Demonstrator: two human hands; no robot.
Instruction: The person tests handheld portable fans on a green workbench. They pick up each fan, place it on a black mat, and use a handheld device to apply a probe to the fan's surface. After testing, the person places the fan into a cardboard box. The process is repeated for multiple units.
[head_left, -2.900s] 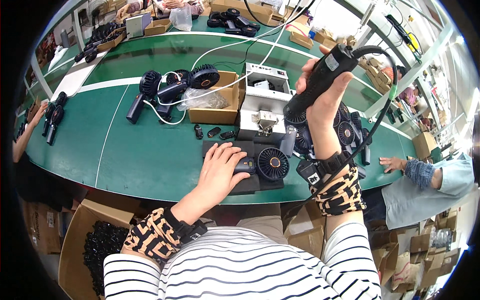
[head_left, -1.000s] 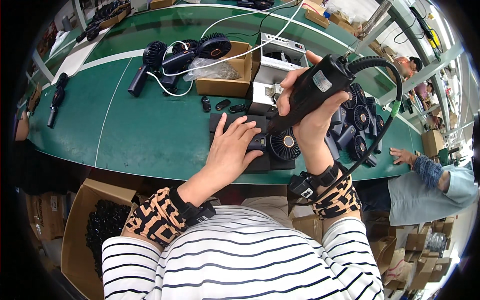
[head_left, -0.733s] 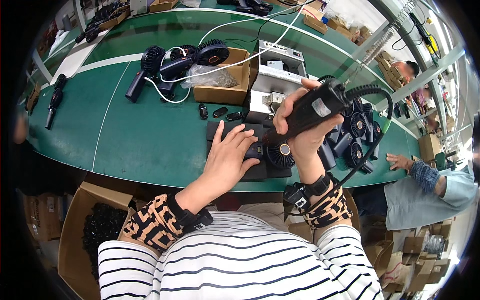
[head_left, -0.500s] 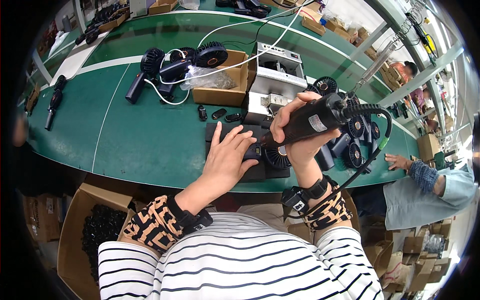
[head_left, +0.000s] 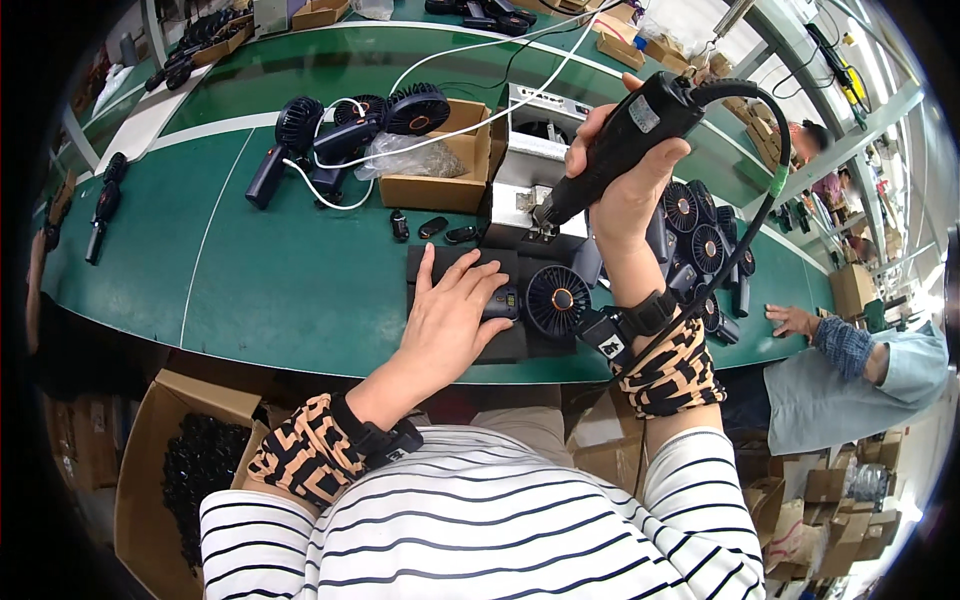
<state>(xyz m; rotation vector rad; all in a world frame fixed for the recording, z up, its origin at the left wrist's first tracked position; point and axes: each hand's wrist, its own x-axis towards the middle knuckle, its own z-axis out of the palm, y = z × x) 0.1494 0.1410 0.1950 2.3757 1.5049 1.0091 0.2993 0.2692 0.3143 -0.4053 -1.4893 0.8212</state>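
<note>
A dark handheld fan (head_left: pixel 556 300) lies on a black pad (head_left: pixel 500 346) near the bench's front edge. My left hand (head_left: pixel 452 305) rests over its handle, fingers spread along the far side and thumb on the near side, holding it down. A small display shows on the handle beside the thumb; the rest is hidden under the palm. My right hand (head_left: pixel 635 180) is closed around a black electric screwdriver (head_left: pixel 625 135), tilted with its tip down to the left. That tip is at the front of a silver metal screw feeder (head_left: pixel 510 215); whether they touch I cannot tell.
Several handheld fans (head_left: pixel 706 246) crowd the right; others (head_left: pixel 297 122) with white cables lie back left. A carton (head_left: pixel 430 192) holds a plastic bag. Several small black parts (head_left: pixel 432 227) lie before it. A co-worker's hand (head_left: pixel 790 320) rests on the bench at right.
My right hand has raised the screwdriver off the fan and moved it up and away to the metal feeder, uncovering the fan head. My left hand stays on the handle.
</note>
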